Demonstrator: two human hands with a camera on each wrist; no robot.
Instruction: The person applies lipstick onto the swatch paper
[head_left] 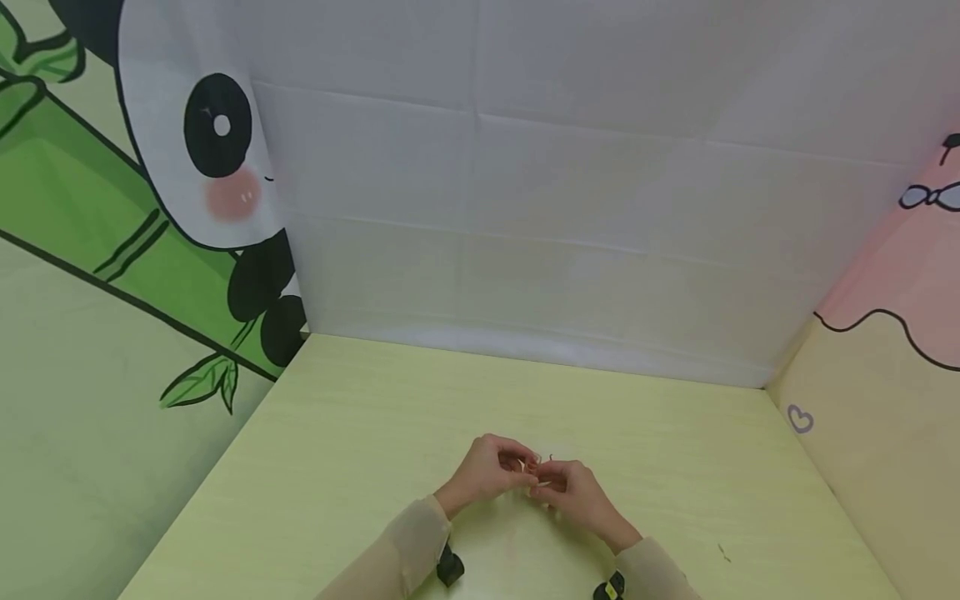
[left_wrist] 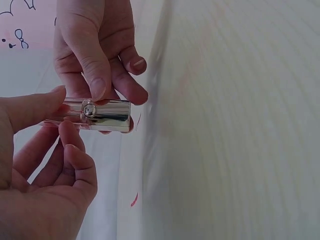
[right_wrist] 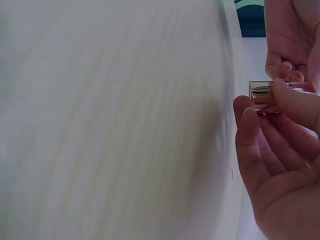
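A shiny lipstick tube [left_wrist: 112, 116], silver at one end and clear pink at the other, lies level between both hands. My left hand [head_left: 483, 472] pinches the pink end between thumb and fingers; the left wrist view shows its other fingers curled below. From the opposite side my right hand [head_left: 581, 497] holds the silver end, thumb on top and fingers beneath. In the right wrist view the silver end [right_wrist: 260, 88] pokes out past the right thumb, while fingers cover much of the tube. Both hands are just above the table, nearly touching each other.
The pale yellow wood-grain table [head_left: 360, 417] spreads around the hands. A white sheet [head_left: 525, 208] hangs behind it, with a panda-print panel [head_left: 150, 292] at left and a pink and cream panel [head_left: 885, 400] at right. A small red mark [left_wrist: 134, 200] shows below the tube.
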